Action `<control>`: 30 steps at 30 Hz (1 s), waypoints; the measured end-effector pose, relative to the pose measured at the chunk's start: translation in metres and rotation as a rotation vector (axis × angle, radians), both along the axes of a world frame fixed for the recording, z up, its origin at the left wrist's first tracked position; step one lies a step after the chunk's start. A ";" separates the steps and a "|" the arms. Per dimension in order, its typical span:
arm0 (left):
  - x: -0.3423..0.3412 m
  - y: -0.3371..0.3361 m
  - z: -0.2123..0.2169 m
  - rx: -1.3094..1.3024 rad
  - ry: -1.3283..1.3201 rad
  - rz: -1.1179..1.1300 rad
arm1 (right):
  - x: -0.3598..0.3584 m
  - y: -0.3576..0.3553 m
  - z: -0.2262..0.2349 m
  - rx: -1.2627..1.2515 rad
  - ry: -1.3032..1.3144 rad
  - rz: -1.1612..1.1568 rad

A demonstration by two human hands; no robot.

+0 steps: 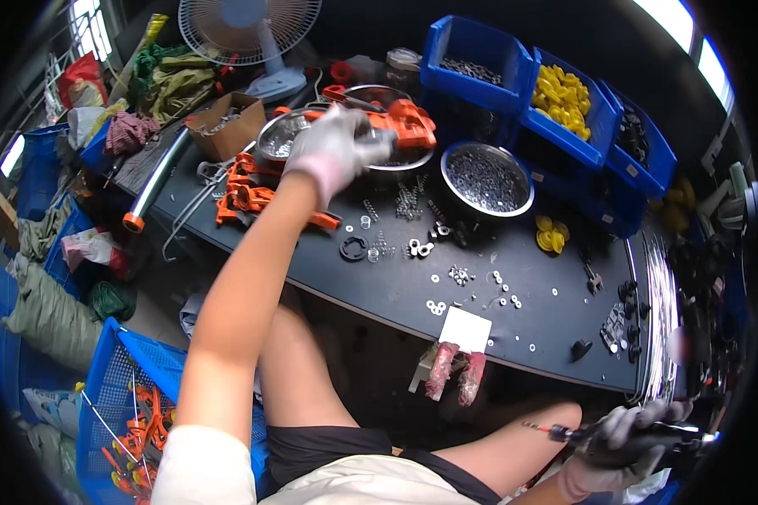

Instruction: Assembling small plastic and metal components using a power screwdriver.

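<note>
My left hand (333,151), in a pale glove with a pink cuff and slightly smeared by motion, is closed on an orange plastic clamp part (414,124) above the steel bowls at the back of the bench. More orange clamp parts (248,195) lie on the bench beside my left forearm. At the lower right, away from the bench top, my gloved right hand (619,450) is wrapped round a dark power screwdriver (571,434). Its thin bit points left over my right knee. Part of the tool's body is hidden by my fingers.
A steel bowl of small metal parts (488,179) stands below blue bins (477,91), one holding yellow caps (560,99). Springs, washers and nuts lie scattered over the dark bench (370,290). A white block (465,328) sits at the front edge. A blue basket (101,396) of clamps stands left.
</note>
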State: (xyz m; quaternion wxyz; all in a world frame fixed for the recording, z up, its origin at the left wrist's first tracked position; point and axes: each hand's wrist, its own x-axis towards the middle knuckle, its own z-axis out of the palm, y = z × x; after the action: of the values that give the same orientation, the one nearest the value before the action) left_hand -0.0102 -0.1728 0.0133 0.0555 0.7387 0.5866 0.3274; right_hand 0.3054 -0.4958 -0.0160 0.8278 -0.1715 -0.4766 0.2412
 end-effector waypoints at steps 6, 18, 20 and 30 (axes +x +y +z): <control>-0.043 0.150 0.001 -0.296 0.332 -0.247 | -0.010 -0.002 -0.022 -0.183 0.119 0.041; -0.184 0.034 -0.067 -0.434 0.506 -0.253 | 0.022 -0.022 -0.057 -0.313 -0.004 -0.067; -0.187 0.021 -0.076 -0.402 0.464 -0.124 | 0.007 -0.009 -0.054 -0.387 0.059 -0.054; -0.139 -0.073 0.052 0.199 0.298 -0.535 | -0.018 0.014 -0.051 -0.389 -0.194 0.119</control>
State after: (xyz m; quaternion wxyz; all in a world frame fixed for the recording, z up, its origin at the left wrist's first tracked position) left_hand -0.1494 -0.2458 0.0656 -0.0195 0.9083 0.3385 0.2450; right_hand 0.2878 -0.4816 -0.0667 0.7139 -0.3220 -0.5076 0.3592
